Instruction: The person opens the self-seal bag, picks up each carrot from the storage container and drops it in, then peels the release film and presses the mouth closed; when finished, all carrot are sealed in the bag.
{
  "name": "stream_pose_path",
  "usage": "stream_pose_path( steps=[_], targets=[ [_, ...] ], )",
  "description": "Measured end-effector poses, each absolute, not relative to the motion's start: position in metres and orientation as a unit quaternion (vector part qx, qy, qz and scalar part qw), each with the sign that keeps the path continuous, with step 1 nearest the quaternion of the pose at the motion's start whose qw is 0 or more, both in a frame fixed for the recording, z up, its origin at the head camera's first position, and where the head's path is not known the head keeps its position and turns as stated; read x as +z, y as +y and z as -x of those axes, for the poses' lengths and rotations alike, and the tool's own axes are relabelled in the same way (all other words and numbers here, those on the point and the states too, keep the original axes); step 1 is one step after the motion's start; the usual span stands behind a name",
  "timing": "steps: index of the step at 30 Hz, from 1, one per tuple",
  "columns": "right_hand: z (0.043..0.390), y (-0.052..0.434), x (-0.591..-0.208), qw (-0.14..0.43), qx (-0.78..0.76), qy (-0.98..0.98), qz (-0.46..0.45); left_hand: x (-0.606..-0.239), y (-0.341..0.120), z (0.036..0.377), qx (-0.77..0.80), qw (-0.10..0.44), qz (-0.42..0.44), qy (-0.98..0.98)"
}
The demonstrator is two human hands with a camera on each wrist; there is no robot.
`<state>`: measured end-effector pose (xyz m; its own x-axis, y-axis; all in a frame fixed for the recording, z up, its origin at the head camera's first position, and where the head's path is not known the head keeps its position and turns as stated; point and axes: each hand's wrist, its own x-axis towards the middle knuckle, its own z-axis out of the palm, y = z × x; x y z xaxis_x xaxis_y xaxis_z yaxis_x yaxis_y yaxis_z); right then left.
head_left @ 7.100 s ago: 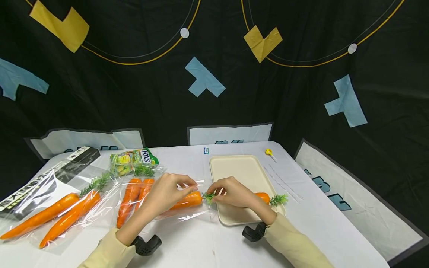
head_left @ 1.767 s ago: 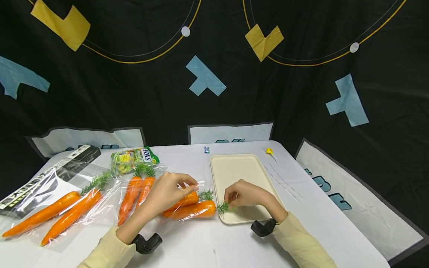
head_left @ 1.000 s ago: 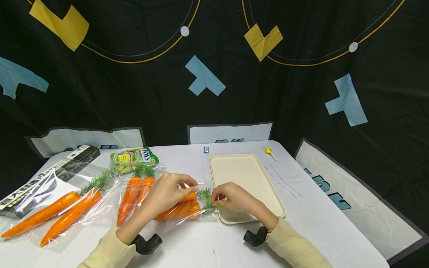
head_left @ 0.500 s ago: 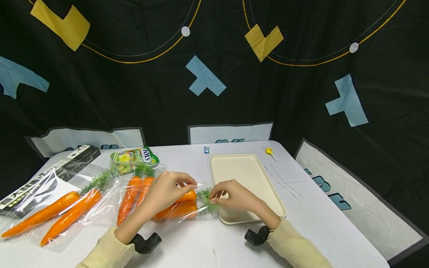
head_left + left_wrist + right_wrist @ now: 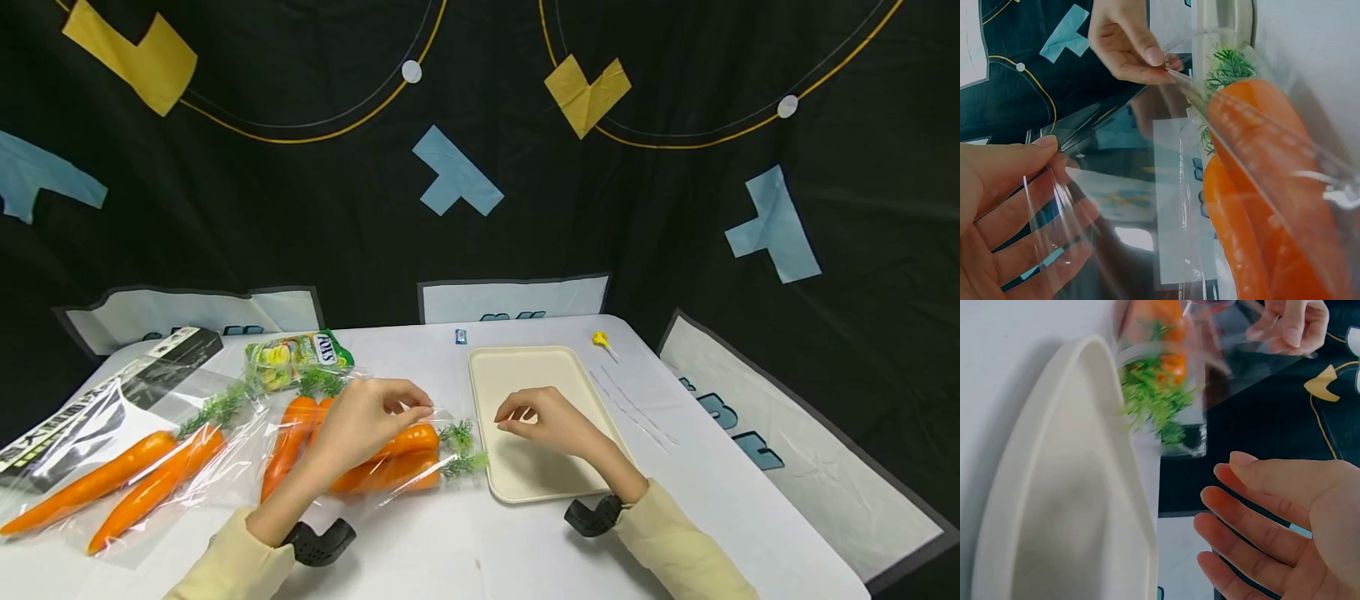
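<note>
My left hand (image 5: 367,417) pinches the edge of a clear plastic bag (image 5: 1122,150) between thumb and index finger, the other fingers spread behind the film. Inside the bag two orange carrots (image 5: 412,471) lie side by side, their feathery green tops (image 5: 461,433) pointing right toward the tray. Over the cream tray (image 5: 525,360) hovers my right hand (image 5: 551,421), relaxed, with nothing between its fingers in the right wrist view. The carrots' narrow ends are hidden behind my left forearm.
Farther left, more carrots (image 5: 123,471) lie in clear bags beside a black-and-white package (image 5: 180,354). A green snack bag (image 5: 296,358) stands behind. Beyond the tray are a small blue packet (image 5: 461,337), a yellow-headed item (image 5: 601,340) and thin clear strips (image 5: 633,408).
The second carrot has gone from the tray into the bag beside the first. My right hand has let go of its top and moved right, over the tray. My left hand keeps its pinch.
</note>
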<state>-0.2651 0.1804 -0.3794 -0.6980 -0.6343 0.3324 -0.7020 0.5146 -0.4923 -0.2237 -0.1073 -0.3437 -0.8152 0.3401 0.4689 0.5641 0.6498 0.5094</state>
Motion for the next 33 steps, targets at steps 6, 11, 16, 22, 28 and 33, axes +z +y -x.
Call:
stream_pose_path(
  steps=[6,11,16,22,28,33],
  targets=[
    [0.269,0.181,-0.386,0.053,0.302,-0.875,-0.376,-0.339,-0.111,0.222,-0.344,0.188,0.25,-0.886],
    [0.272,0.178,-0.387,0.055,0.309,-0.874,-0.37,-0.334,-0.112,0.221,-0.353,0.201,0.244,-0.881],
    [0.273,0.174,-0.382,0.07,0.319,-0.875,-0.357,-0.329,-0.112,0.219,-0.367,0.214,0.249,-0.87],
    [0.266,0.18,-0.371,0.111,0.332,-0.869,-0.349,-0.322,-0.112,0.219,-0.379,0.236,0.257,-0.857],
    [0.254,0.187,-0.356,0.118,0.375,-0.855,-0.34,-0.318,-0.109,0.221,-0.38,0.249,0.25,-0.855],
    [0.257,0.189,-0.351,0.12,0.383,-0.854,-0.331,-0.316,-0.105,0.221,-0.388,0.25,0.247,-0.852]
  ],
)
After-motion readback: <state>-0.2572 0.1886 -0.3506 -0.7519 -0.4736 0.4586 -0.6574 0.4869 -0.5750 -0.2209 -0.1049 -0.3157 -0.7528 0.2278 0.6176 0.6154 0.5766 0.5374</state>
